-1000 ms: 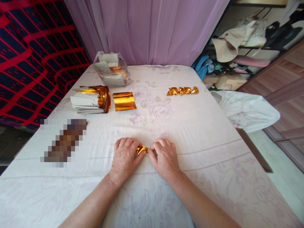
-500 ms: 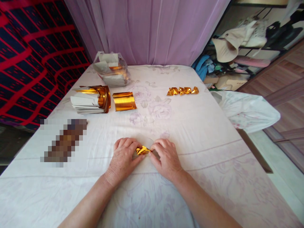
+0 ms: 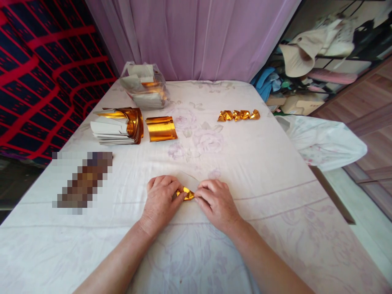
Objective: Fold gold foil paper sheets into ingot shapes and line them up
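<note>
My left hand [image 3: 161, 201] and my right hand [image 3: 216, 202] meet near the front of the table, both pinching a small folded piece of gold foil paper [image 3: 186, 193] that rests on the cloth. Only a sliver of the foil shows between my fingertips. A pale edge of paper pokes out just behind my right fingers. Farther back on the right lies a row of several finished gold folded pieces [image 3: 239, 115].
A flat gold sheet [image 3: 161, 128] lies beside a stack of gold and white sheets [image 3: 118, 126] at the back left. Behind them sits a clear plastic bag of sheets [image 3: 143, 86]. A blurred dark object [image 3: 82, 182] lies at left. The table [image 3: 275, 171] has a floral cloth; cluttered shelves at right.
My fingers have worked the gold piece slightly; the hands stayed in the same spot. The view shifted a little.
</note>
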Motion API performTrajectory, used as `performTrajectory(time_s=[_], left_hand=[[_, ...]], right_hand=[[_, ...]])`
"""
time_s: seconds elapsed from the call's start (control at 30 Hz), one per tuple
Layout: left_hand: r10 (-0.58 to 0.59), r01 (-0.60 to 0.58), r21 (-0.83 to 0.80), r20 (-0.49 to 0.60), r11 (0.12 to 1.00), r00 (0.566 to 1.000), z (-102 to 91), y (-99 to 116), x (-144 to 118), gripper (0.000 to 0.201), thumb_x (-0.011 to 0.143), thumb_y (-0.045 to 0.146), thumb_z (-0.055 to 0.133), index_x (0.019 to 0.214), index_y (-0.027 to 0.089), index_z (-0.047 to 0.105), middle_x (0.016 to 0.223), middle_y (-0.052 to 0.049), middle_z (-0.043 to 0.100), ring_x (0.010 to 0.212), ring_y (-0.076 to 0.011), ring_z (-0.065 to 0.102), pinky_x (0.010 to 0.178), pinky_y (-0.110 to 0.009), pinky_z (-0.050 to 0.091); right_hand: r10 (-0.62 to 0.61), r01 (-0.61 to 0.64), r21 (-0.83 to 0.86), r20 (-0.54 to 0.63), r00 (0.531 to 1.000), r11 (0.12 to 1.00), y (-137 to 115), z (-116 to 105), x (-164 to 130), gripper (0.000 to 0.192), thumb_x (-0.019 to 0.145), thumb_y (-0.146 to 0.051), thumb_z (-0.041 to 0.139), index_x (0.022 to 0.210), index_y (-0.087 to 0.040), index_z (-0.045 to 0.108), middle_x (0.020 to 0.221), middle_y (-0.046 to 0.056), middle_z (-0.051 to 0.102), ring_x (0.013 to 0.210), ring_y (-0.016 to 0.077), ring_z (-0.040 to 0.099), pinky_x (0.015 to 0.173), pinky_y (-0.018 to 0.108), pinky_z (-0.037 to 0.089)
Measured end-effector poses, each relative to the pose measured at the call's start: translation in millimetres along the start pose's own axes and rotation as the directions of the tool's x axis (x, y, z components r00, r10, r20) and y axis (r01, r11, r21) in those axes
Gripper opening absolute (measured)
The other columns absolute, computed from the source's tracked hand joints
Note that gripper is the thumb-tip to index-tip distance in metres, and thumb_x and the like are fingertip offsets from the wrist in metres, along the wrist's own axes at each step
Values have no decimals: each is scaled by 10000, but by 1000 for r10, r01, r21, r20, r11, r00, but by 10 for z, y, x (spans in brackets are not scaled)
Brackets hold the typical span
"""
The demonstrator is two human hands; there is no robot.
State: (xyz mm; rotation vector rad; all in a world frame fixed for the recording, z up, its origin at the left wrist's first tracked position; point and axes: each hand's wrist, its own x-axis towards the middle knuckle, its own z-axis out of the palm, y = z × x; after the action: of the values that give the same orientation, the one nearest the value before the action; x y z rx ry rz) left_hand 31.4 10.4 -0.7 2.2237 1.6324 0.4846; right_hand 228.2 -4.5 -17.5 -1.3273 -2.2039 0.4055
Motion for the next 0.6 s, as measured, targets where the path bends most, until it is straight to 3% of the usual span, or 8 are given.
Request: performTrajectory(time_s=[0.2, 0.43, 0.6], left_hand=[[29, -29, -16, -11, 999, 1000, 18, -33, -3, 50, 853, 280, 675, 816, 285, 708, 930, 11, 659, 936, -209, 555, 878, -399, 330], [50, -51, -40, -29, 998, 998, 31, -50, -10, 84, 859, 280, 684, 805, 321, 736, 898, 24, 659, 910, -199, 559, 864, -408, 322], [58, -60, -40, -50, 997, 997, 47, -64, -11, 73, 866, 289, 679, 824, 314, 733, 900, 15, 659, 920, -202, 560, 874, -412, 329]], right_hand=[[4, -4, 0, -5, 1000, 1000, 3, 8, -12, 123, 873, -180, 662, 967, -250, 700, 965, 24, 642, 923, 194, 557, 808, 360, 352], [-23, 23, 26, -3, 1000, 999, 0, -6, -1, 99, 898, -187, 630, 891, -246, 709, 936, 15, 645, 908, 180, 558, 803, 353, 344], [46, -46, -1, -6, 999, 999, -78, 14, 14, 76, 881, -166, 632, 849, -219, 677, 929, 14, 653, 898, 187, 555, 802, 358, 330]])
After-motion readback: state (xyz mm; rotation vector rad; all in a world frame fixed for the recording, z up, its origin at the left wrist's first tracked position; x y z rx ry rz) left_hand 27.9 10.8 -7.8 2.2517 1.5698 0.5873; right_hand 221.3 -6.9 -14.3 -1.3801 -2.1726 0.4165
